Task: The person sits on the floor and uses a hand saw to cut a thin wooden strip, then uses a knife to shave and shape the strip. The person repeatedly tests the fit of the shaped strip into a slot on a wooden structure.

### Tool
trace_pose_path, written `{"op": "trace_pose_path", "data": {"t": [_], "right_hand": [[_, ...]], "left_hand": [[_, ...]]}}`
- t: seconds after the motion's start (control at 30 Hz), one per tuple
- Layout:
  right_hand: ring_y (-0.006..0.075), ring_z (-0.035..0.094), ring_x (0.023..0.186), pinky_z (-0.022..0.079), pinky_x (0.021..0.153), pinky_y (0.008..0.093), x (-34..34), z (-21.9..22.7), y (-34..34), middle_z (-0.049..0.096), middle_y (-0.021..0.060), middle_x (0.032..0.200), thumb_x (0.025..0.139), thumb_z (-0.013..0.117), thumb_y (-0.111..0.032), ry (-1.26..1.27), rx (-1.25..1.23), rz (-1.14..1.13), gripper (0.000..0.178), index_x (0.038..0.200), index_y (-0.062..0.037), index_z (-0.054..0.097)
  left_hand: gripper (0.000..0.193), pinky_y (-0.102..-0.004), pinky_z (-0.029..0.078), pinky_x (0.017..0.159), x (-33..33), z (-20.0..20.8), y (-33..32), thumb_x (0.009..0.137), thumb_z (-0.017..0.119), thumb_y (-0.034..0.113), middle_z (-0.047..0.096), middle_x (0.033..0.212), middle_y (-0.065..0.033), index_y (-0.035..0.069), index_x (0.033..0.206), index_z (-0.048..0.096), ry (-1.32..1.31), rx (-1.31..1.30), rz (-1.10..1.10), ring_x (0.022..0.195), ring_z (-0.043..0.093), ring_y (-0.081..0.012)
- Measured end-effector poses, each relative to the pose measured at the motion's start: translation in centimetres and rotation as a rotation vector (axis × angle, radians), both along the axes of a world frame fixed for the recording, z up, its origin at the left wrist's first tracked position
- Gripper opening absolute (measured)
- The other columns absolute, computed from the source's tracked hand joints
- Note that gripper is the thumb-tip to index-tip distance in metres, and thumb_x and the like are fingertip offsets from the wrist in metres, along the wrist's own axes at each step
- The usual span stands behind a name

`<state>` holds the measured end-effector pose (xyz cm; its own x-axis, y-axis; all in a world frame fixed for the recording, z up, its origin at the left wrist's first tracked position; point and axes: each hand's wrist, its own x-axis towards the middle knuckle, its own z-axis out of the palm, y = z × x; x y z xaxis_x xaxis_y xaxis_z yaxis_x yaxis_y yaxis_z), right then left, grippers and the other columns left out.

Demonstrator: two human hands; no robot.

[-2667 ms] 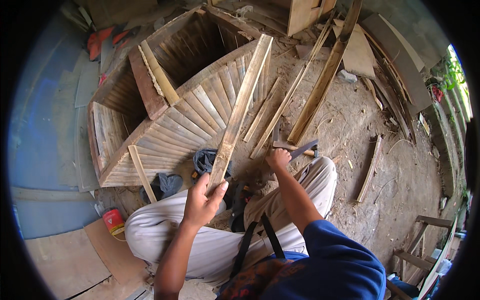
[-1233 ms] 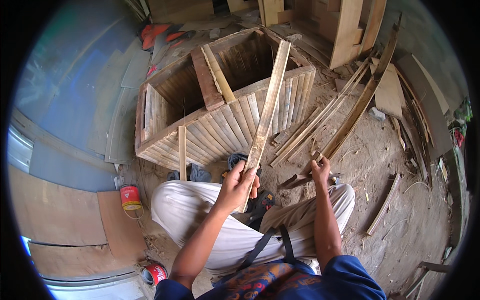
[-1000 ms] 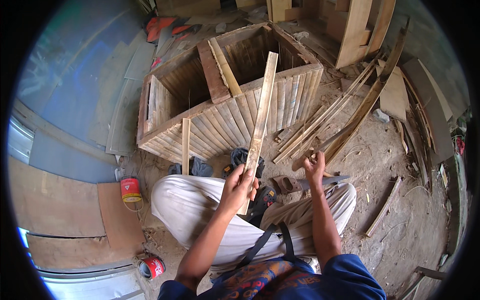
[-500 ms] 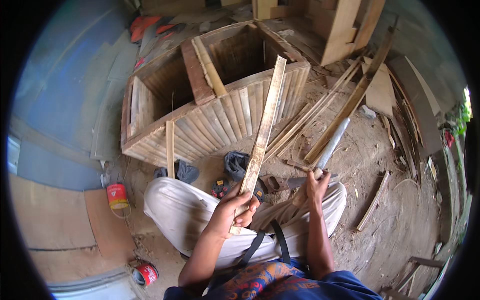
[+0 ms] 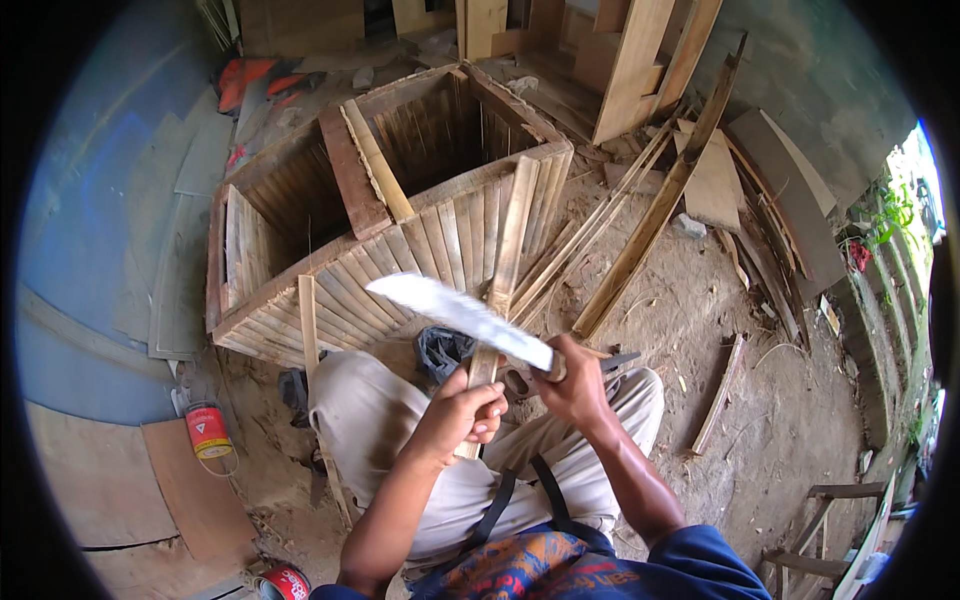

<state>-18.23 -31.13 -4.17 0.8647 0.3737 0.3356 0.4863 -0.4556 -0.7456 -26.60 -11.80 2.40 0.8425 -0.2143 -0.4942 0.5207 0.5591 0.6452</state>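
My left hand [image 5: 458, 418] is closed around the lower part of a split bamboo strip [image 5: 514, 220], which slants up and away over my lap. A machete [image 5: 455, 312] is gripped by its handle in my right hand [image 5: 577, 382]. Its broad pale blade points left and crosses in front of the strip, just above my left fist; whether the two touch I cannot tell. The blade is slightly blurred. Beyond my knees stands a large box-like frame [image 5: 352, 232] faced with upright bamboo slats, with a crosspiece [image 5: 378, 160] over its open top.
Long bamboo pieces [image 5: 655, 240] lie on the dirt floor to the right, with a short strip [image 5: 718, 395] nearer me. A thin stick [image 5: 308, 320] leans by my left knee. Red cans [image 5: 207, 430] stand at left, and a black plastic bag [image 5: 440, 350] sits before the frame.
My right hand has raised the machete from beside my right knee and swung its blade left across the strip. The view has shifted somewhat; my left hand keeps its grip.
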Motion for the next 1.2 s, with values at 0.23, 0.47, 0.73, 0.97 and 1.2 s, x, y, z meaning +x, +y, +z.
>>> {"op": "trace_pose_path", "data": {"t": [0.23,0.47,0.73,0.97,1.2], "right_hand": [[0.0333,0.066,0.063,0.053,0.06,0.0423,1.6,1.7,-1.2,0.063,0.0165,0.07,0.071,0.08,-0.016,-0.058,-0.208,0.121,0.03,0.087,-0.0007,0.06],[0.0271,0.068,0.06,0.056,0.056,0.0379,3.0,0.9,-2.9,0.066,0.0158,0.07,0.07,0.077,-0.012,0.038,-0.279,0.12,0.022,0.084,-0.0025,0.062],[0.03,0.068,0.062,0.056,0.058,0.0394,3.0,1.0,-3.1,0.068,0.0142,0.074,0.07,0.077,-0.016,0.04,-0.358,0.13,0.022,0.081,-0.0043,0.062],[0.0298,0.067,0.058,0.057,0.06,0.039,3.4,0.6,-3.2,0.067,0.0125,0.068,0.072,0.077,-0.017,0.255,-0.404,0.048,0.02,0.077,-0.0032,0.063],[0.0249,0.064,0.053,0.054,0.046,0.037,3.4,-0.8,-3.6,0.066,0.0107,0.066,0.075,0.077,-0.017,-0.029,-0.352,0.116,0.021,0.074,-0.004,0.06]], "left_hand": [[0.036,-0.0207,0.03,0.041,-1.2,-0.4,-0.9,0.086,0.07,0.006,0.045,0.071,0.0027,0.006,0.112,0.045,-0.087,0.175,-0.156,0.048,0.039,-0.0033],[0.035,-0.0217,0.029,0.039,0.3,-1.2,-2.2,0.081,0.07,-0.001,0.045,0.07,0.0035,0.005,0.106,0.046,-0.074,0.185,-0.12,0.047,0.04,-0.003],[0.034,-0.0203,0.024,0.042,0.2,-2.7,-2.4,0.08,0.067,-0.005,0.045,0.071,0.0058,0.009,0.103,0.046,0.006,0.019,-0.183,0.05,0.032,-0.0008],[0.031,-0.0195,0.024,0.04,0.5,-3.0,-2.0,0.08,0.065,-0.007,0.044,0.071,0.0059,0.009,0.099,0.046,-0.021,0.044,-0.124,0.049,0.032,-0.0006],[0.031,-0.0195,0.023,0.039,0.1,-3.3,-2.3,0.081,0.063,-0.009,0.043,0.069,0.0067,0.01,0.097,0.045,0.009,0.067,-0.173,0.047,0.03,0.0003]]}}
